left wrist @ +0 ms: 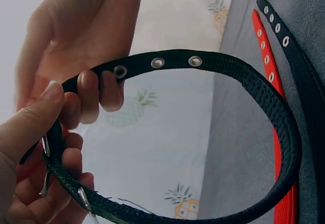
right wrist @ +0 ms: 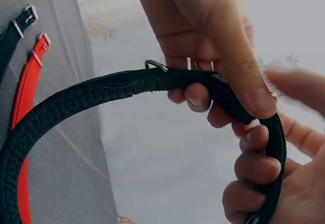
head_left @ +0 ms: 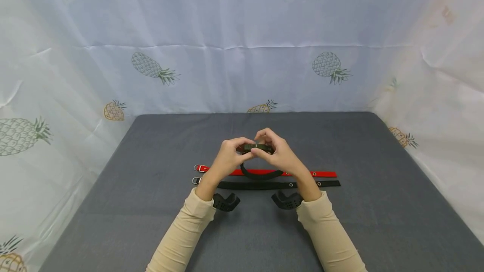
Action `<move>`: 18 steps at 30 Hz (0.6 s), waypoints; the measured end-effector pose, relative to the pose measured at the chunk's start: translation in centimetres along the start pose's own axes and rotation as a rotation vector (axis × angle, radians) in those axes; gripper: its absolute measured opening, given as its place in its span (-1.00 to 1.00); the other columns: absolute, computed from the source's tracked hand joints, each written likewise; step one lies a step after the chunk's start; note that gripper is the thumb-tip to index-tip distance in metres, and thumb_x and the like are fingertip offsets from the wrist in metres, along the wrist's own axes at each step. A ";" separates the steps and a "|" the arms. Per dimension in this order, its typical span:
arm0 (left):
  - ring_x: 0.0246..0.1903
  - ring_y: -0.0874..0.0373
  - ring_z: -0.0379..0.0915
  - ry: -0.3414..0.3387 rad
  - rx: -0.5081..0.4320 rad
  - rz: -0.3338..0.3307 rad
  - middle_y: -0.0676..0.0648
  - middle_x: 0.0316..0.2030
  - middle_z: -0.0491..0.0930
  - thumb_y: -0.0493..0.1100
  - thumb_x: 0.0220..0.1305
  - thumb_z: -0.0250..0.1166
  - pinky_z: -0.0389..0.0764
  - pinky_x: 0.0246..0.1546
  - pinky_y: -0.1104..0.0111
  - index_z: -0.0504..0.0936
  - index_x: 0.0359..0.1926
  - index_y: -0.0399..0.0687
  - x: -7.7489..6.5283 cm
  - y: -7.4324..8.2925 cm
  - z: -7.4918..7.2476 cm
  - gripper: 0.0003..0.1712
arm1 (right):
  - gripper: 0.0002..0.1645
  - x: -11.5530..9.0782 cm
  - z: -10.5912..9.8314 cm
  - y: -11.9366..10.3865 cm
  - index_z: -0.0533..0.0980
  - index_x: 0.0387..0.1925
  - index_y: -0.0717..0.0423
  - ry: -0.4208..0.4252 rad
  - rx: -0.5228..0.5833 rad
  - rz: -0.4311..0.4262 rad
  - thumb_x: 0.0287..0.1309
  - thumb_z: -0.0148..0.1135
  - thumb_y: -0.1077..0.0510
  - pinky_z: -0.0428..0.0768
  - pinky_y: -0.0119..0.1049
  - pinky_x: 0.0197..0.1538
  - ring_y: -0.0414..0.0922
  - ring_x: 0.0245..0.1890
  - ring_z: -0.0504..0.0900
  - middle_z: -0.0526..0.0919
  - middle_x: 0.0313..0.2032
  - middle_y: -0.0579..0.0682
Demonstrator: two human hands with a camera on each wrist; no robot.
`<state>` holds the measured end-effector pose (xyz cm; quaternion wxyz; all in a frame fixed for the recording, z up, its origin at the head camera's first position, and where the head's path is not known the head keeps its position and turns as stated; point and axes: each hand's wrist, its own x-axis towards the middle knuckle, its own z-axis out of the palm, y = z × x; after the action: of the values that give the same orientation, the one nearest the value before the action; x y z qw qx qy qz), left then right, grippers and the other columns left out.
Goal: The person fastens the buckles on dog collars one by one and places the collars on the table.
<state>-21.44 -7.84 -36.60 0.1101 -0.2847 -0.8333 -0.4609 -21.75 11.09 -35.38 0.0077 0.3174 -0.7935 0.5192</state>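
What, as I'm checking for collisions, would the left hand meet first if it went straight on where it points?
Probably the bare right hand: the left hand points toward it, both gripping the looped dark fabric strap with metal eyelets. Exact depth is unclear.

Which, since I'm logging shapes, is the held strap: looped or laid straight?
Looped: the dark strap curves round between left hand and right hand.

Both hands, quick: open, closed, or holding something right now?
Left hand: closed, holding the dark collar.
Right hand: closed, holding the same collar by its eyelet side.
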 end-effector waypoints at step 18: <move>-0.06 -0.02 0.66 -0.046 -0.096 -0.056 -0.21 -0.09 0.68 -0.18 0.17 0.38 0.67 -0.01 0.29 0.64 -0.02 -0.22 0.0 -0.6 -0.6 -0.64 | -0.71 -0.2 -0.9 0.1 0.44 0.00 0.31 0.132 0.023 -0.026 0.24 0.16 0.34 0.33 -0.40 -0.45 -0.30 -0.60 0.29 0.45 -0.48 -0.07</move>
<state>-21.85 -8.54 -36.68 0.0644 -0.2769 -0.8202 -0.4965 -21.88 11.95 -35.09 0.0634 0.2928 -0.7810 0.5480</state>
